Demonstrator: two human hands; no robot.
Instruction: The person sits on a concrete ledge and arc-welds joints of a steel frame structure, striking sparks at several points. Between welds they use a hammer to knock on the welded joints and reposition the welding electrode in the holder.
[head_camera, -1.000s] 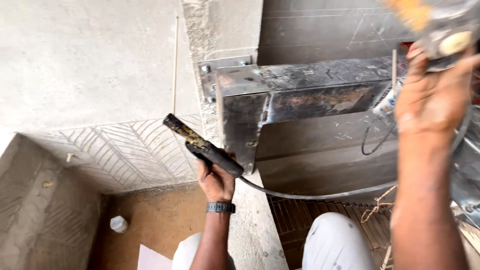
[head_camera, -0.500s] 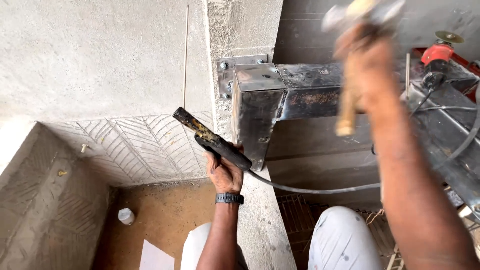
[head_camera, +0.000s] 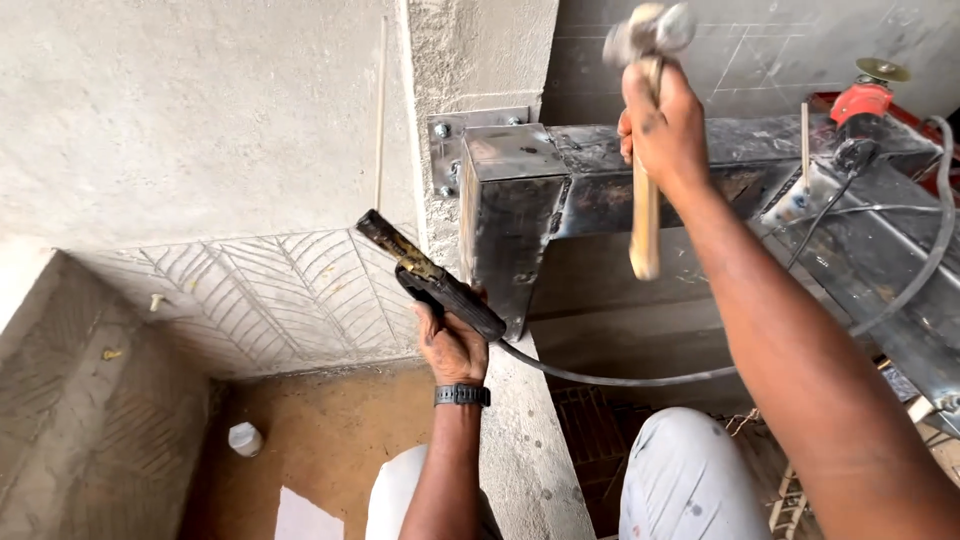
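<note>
- The right hand (head_camera: 662, 120) is clenched around the wooden handle of a hammer (head_camera: 645, 150), gripping it high up near the head. The metal head is blurred at the top of the view, and the free end of the handle hangs down past the hand, in front of the steel beam (head_camera: 560, 190).
- The left hand (head_camera: 452, 340) grasps a welding electrode holder (head_camera: 430, 280), a dark, worn tool that points up and to the left, with brass-coloured metal showing near its tip. A black wristwatch (head_camera: 461, 395) sits on that wrist.
- A grey cable (head_camera: 620, 378) runs from the back of the electrode holder, sagging to the right below the beam.
- The steel beam is a dark, scorched box section lying level. Its left end meets a bolted steel plate (head_camera: 478, 140) fixed to the rough concrete column (head_camera: 480, 60). A short vertical piece drops from the beam's left end, just beside the left hand.
- The hammer is above and right of the electrode holder, the two well apart, with the beam's left end between them.
- At the far right, a red angle grinder (head_camera: 862, 105) rests on top of the steelwork, with a thin black cord (head_camera: 820, 215) trailing down from it.
- Left of the column, a plastered wall (head_camera: 200, 130) has a scratched herringbone band low down.
- On the brown floor (head_camera: 330, 430) below lies a small white cup (head_camera: 244, 438).
- The person's knees in light trousers (head_camera: 690, 480) show at the bottom edge.
</note>
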